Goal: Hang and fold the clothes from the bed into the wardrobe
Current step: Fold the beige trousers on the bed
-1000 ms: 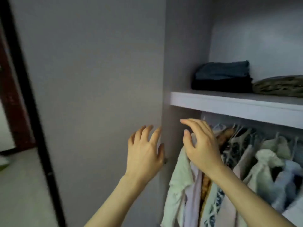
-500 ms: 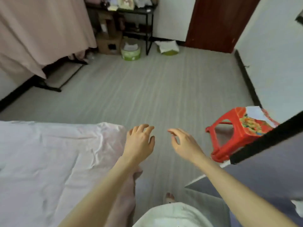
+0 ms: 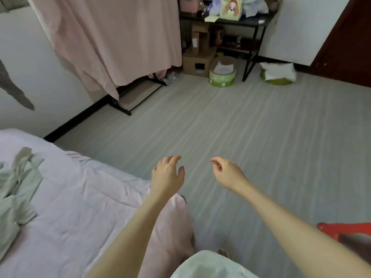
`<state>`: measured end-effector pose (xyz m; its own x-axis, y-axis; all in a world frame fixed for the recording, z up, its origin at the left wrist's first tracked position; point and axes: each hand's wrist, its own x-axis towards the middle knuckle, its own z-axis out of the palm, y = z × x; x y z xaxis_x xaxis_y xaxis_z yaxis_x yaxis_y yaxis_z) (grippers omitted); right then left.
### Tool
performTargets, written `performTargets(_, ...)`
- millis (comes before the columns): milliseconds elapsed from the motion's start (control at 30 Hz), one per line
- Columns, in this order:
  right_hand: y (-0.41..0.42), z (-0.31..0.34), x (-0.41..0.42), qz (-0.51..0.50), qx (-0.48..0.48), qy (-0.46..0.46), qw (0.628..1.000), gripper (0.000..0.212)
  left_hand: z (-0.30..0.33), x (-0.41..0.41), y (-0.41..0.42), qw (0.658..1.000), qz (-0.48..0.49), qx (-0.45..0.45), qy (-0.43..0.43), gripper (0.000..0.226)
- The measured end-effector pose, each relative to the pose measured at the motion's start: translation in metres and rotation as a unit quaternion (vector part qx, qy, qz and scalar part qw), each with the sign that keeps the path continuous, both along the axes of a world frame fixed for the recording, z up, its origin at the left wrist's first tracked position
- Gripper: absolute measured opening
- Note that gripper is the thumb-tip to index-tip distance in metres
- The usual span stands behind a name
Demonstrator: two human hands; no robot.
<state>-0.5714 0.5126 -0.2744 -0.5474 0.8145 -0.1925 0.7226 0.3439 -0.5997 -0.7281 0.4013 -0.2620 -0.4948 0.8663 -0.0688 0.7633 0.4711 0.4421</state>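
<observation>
In the head view, the bed (image 3: 76, 207) fills the near left, its pale pink sheet running out of the picture at the left and bottom edges. A pale green garment (image 3: 17, 189) lies crumpled on it at the far left, cut off by the edge so that its full shape cannot be made out. The left hand (image 3: 167, 175) hovers over the bed's right corner, fingers spread and relaxed, holding nothing; the right hand (image 3: 228, 174) hangs over the grey floor (image 3: 251, 127) just beside it, fingers loosely curled and empty. A red stool (image 3: 341, 230) shows only partly at the near right, behind the right forearm. Far off, a pink cloth (image 3: 112, 43) drapes over a rack, and a dark counter (image 3: 230, 22) carries blurred clutter, with cardboard boxes (image 3: 198, 57) and a green tub (image 3: 222, 74) beneath.
</observation>
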Motion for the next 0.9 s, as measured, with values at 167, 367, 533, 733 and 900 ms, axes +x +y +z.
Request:
performTargets(167, 0.076, 0.014, -0.074, 0.064, -0.008, 0.008, 0.998, 0.032, 0.012, -0.047, 0.065, 0.998, 0.05, 0.024, 0.0, 0.04)
performTargets(367, 0.157, 0.011, -0.186, 0.149, -0.014, 0.007, 0.989, 0.032, -0.004, -0.142, 0.138, 0.987, 0.15, 0.05, -0.025, 0.039)
performTargets(533, 0.229, 0.011, -0.303, 0.21, 0.0, -0.009, 0.978, 0.031, -0.016, -0.243, 0.198, 0.97, 0.224, 0.077, -0.05, 0.038)
performTargets(733, 0.251, 0.022, -0.449, 0.327, -0.029, -0.009, 0.944, 0.031, -0.003, -0.346, 0.2, 0.933, 0.343, 0.097, -0.047, 0.039)
performTargets(900, 0.23, 0.02, -0.567, 0.44, -0.042, 0.006, 0.897, 0.03, 0.002, -0.428, 0.168, 0.88, 0.46, 0.115, -0.034, 0.037)
